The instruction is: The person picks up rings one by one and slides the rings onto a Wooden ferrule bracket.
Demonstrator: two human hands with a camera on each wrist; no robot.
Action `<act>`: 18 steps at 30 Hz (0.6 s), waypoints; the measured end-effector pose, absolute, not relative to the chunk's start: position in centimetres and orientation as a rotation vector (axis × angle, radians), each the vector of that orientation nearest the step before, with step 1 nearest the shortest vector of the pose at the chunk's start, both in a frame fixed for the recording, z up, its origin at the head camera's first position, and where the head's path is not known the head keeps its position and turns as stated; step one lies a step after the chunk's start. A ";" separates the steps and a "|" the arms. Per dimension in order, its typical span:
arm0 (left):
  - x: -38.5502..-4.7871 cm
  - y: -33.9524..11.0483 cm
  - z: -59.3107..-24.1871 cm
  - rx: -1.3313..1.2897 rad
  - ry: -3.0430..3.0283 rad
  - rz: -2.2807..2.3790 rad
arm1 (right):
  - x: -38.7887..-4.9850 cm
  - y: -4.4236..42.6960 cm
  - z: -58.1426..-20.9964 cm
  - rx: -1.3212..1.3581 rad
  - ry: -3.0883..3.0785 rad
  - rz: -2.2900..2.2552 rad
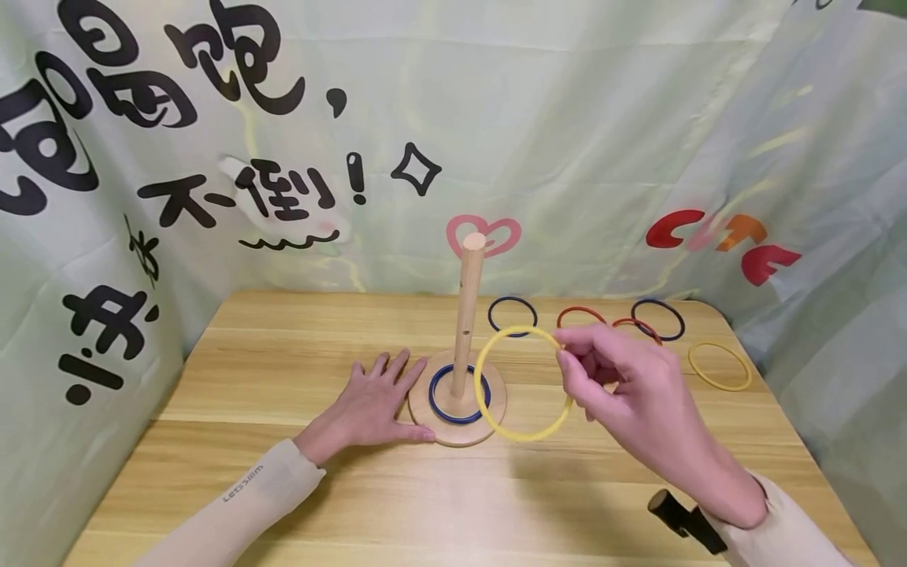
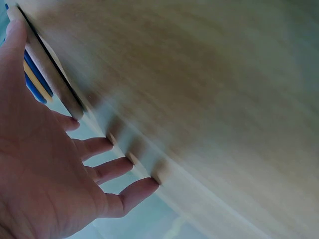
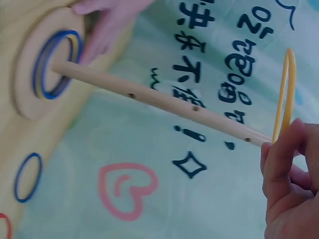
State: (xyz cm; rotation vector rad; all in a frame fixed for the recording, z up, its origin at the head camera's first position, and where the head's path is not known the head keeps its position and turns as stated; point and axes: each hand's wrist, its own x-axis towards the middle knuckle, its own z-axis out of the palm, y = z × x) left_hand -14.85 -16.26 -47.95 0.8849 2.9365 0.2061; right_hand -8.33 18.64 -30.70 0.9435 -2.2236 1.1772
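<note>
One Yellow Ring [image 1: 526,438] Held Beside One Wooden Peg [image 1: 468,307]

Head view. My right hand [image 1: 631,378] pinches the yellow ring between thumb and index finger. The ring is raised, its opening facing me, to the right of the peg and not around it. The peg stands upright at the middle of a round base [image 1: 464,435] on the table [image 1: 283,331]. A blue ring [image 1: 458,420] encircles the peg's foot. My left hand [image 1: 373,402] grasps nothing: fingers extended and spread, thumb at the edge of the base. Further rings lie behind and to the right: one loose blue ring [image 1: 490,316], two red rings [image 1: 581,309], a far blue ring [image 1: 659,302] overlapped by one red ring from this angle, and a second yellow ring [image 1: 749,370] near the right table edge. A printed curtain [image 1: 567,157] hangs behind.

Left wrist view. My left hand is released, its thumb against the base. Seen edge-on, a yellow band [image 2: 38,81] sits between two blue ones.

Right wrist view. My right hand grips the yellow ring near the peg's upper end; I cannot tell whether ring and peg touch. Dark holes [image 3: 195,108] are spaced along the peg. A pink heart [image 3: 139,213] marks the curtain.
</note>
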 end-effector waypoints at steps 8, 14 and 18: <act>-14.9 -16.2 -47.8 0.897 2.931 0.211 | -9.6 16.5 -27.5 0.855 -2.089 1.430; -14.9 -16.2 -47.8 0.884 2.914 0.219 | -10.6 15.0 -26.1 0.723 -2.017 1.566; -14.9 -16.3 -47.8 0.881 2.917 0.219 | -11.6 14.2 -25.8 0.676 -1.996 1.687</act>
